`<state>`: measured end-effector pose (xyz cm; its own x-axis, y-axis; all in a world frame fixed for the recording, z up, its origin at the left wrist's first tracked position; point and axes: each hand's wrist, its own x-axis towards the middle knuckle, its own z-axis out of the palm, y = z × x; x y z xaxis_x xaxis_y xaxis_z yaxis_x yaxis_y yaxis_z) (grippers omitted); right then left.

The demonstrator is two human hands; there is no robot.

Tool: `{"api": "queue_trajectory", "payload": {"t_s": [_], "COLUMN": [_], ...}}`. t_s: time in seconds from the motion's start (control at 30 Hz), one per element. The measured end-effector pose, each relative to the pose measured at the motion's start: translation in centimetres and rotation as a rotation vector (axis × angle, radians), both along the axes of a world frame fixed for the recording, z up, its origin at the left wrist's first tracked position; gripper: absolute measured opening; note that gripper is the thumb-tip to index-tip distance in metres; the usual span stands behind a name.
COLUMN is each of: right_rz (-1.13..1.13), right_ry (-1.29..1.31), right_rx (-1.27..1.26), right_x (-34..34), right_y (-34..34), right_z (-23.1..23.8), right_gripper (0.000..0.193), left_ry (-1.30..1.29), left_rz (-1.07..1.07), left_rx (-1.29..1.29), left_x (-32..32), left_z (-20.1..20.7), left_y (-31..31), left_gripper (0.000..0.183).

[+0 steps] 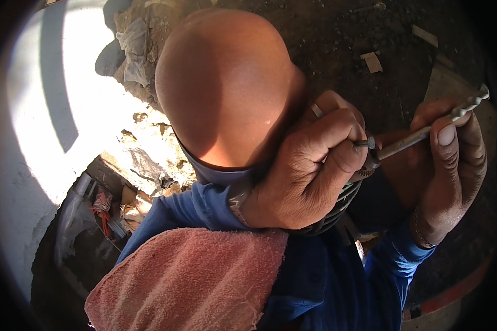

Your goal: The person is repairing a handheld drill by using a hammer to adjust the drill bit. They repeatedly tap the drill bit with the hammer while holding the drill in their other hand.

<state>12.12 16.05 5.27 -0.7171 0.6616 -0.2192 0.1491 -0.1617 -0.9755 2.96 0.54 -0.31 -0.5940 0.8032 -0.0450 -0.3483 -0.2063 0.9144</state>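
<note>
Drill bit (404, 144): grey metal, plain round shank, spiral flutes at the outer end. Slants up to the right between the two hands; shank end at the chuck (373, 158), depth of seating can't be told. Right hand (454, 151): partly curled, pinching the bit between thumb and fingers just below the flutes. Left hand (317, 168): closed in a fist beside the chuck, thumb and forefinger gripping a small metal pin (363, 143), its end poking out. Pink towel (188, 278) near the left forearm.
</note>
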Motion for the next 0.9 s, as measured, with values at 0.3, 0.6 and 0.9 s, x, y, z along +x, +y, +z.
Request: {"api": "queue_trajectory", "payload": {"t_s": [0.3,0.6,0.9], "right_rz": [0.122,0.281,0.3], "right_ry": [-0.056,-0.323,-0.447], "right_rx": [0.024,0.253,0.438], "right_x": [0.2,-1.0,-0.9], "right_y": [0.1,-0.9,0.1], "right_z": [0.2,0.7,0.2], "right_gripper": [0.02,0.011,0.026], "left_ry": [0.006,0.067,0.053], "left_rz": [0.006,-0.016,-0.013], "left_rx": [0.018,-0.074,-0.045], "left_x": [-0.2,-0.6,-0.5], "left_z": [0.3,0.7,0.3], "left_y": [-0.3,-0.6,0.3], "left_gripper": [0.025,0.024,0.016]}}
